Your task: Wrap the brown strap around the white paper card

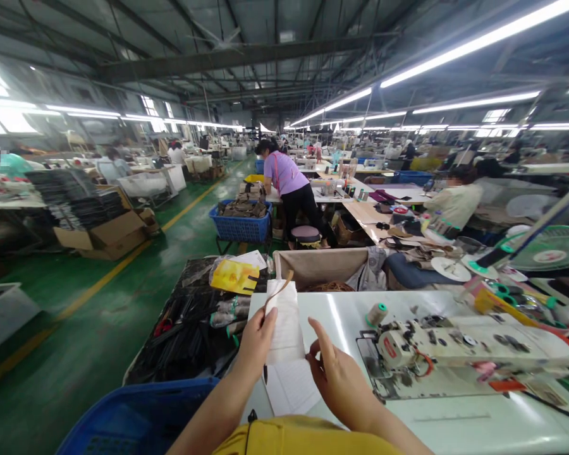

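Note:
My left hand [258, 338] is closed on a narrow brown strip [279, 292], its thumb pressed along the left edge of a white lined paper pad [284, 322]. The strip's curved upper end sticks out past the fingers, over the paper. A second white sheet [291, 387] lies below, nearer my body. My right hand [339, 373] is at the paper's right side, index finger stretched out and the other fingers bent close to the edge. Nothing shows between its fingers. All this is over the left end of a pale work table [334, 316].
A sewing machine [455, 347] and a thread cone [376, 314] stand on the table to the right. At the left are dark strips [189, 344], a yellow packet [234, 276] and a blue basket [137, 404]. Ahead, a person in purple [289, 174] bends over another table.

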The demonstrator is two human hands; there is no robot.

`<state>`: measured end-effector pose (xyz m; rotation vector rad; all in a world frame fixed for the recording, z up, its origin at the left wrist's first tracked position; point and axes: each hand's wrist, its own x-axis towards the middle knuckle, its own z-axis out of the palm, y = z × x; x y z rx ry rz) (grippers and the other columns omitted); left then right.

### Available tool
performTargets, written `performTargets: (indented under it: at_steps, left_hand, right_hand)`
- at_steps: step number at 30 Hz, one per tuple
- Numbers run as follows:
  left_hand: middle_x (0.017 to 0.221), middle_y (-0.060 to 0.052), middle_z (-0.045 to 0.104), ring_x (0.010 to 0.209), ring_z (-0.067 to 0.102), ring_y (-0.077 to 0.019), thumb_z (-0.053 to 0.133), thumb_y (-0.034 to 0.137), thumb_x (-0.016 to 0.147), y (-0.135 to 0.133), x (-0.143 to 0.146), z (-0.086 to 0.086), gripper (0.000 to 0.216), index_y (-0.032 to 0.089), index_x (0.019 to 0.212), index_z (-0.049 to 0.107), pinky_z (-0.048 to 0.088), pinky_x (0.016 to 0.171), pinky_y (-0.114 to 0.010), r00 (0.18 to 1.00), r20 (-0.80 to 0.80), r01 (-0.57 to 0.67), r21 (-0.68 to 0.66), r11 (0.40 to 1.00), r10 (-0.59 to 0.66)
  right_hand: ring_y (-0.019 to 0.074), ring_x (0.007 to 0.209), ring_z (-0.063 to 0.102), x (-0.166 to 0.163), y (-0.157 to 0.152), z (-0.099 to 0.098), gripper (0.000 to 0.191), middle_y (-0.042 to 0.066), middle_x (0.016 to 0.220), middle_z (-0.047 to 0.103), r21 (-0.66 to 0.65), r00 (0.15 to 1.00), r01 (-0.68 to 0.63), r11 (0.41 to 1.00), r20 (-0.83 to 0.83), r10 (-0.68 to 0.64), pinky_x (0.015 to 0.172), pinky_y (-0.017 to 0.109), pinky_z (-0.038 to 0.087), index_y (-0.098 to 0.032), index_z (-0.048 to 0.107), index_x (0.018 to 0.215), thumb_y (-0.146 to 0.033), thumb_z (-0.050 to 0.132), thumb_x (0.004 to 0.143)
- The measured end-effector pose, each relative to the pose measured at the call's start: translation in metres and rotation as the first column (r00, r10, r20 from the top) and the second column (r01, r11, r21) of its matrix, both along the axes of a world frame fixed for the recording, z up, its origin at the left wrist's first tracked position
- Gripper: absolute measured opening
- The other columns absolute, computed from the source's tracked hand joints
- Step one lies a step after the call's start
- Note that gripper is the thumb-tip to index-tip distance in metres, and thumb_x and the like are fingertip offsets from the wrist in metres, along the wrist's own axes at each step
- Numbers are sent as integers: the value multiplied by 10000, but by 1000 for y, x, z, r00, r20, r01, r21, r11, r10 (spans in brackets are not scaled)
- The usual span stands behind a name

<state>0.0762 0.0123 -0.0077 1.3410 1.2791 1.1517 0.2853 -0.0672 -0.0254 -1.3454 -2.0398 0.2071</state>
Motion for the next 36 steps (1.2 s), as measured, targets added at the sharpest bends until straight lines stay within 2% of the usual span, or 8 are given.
performTargets:
  at_steps: [5, 11, 13, 16, 18, 23, 32, 36]
  left_hand:
    - [1165, -118, 758, 1229, 656, -309, 531, 642, 982, 0, -2, 7, 556, 151, 1166, 716, 453, 1095, -389, 988, -135, 90, 150, 985, -70]
    - [1014, -103, 755, 1015, 684, -271, 496, 608, 1011, -4, -4, 9, 507, 147, 1046, 704, 485, 919, -349, 938, -292, 247, 190, 950, -186]
    - [978, -97, 744, 950, 672, -255, 498, 605, 1010, -4, -6, 9, 497, 148, 1009, 692, 480, 881, -339, 926, -320, 271, 188, 944, -202]
    - [967, -95, 735, 969, 664, -259, 503, 610, 1003, -2, -9, 7, 490, 152, 990, 677, 470, 895, -343, 935, -296, 253, 172, 952, -196]
    - [934, -87, 719, 1016, 655, -273, 504, 617, 997, -1, -11, 5, 485, 160, 968, 664, 464, 925, -350, 955, -246, 204, 151, 967, -163]
    - [944, -66, 682, 1030, 623, -264, 558, 622, 960, 1, -16, -2, 456, 173, 962, 635, 460, 926, -340, 993, -96, 75, 68, 995, -68]
    - [1001, -89, 709, 991, 624, -255, 596, 626, 943, 2, -14, -8, 503, 146, 1049, 703, 482, 888, -332, 999, 23, 51, -52, 997, -50]
    - [1079, -103, 738, 1051, 648, -268, 641, 660, 912, 3, -14, -8, 538, 149, 1050, 734, 492, 945, -337, 995, 101, 11, -97, 995, -1]
  right_hand:
    - [147, 669, 660, 12, 24, -1, 664, 74, 1084, 673, -67, 978, 67, 996, -195, -79, 661, 297, 560, -222, 172, 1629, -187, 445, 1024]
    - [127, 701, 606, 28, 45, 35, 828, 104, 1285, 574, -66, 972, 114, 991, -200, -125, 801, 371, 574, -347, 173, 1708, -136, 500, 977]
    - [145, 751, 610, 30, 47, 44, 749, 98, 1275, 579, -73, 980, 97, 993, -168, -108, 831, 373, 559, -347, 322, 1668, -128, 520, 979]
    - [158, 781, 602, 30, 50, 45, 335, 86, 1165, 609, -92, 984, 94, 991, -143, -107, 835, 350, 527, -242, 673, 1328, -191, 573, 1012]
    - [151, 762, 591, 27, 50, 42, 151, 75, 1069, 622, -120, 984, 93, 988, -141, -110, 794, 318, 497, -193, 726, 1076, -241, 589, 1034]
    - [151, 791, 609, 21, 41, 39, 195, 43, 921, 638, -270, 997, -25, 962, -72, 6, 755, 276, 429, -182, 716, 903, -251, 597, 1040]
    - [147, 789, 583, 21, 33, 45, 256, 39, 850, 689, -453, 959, -281, 846, -166, 229, 731, 258, 371, -174, 745, 890, -348, 608, 1020]
    - [138, 669, 495, 26, 33, 41, 361, 1, 737, 599, -518, 979, -154, 841, -195, 59, 659, 266, 334, -172, 732, 1216, -414, 574, 1000]
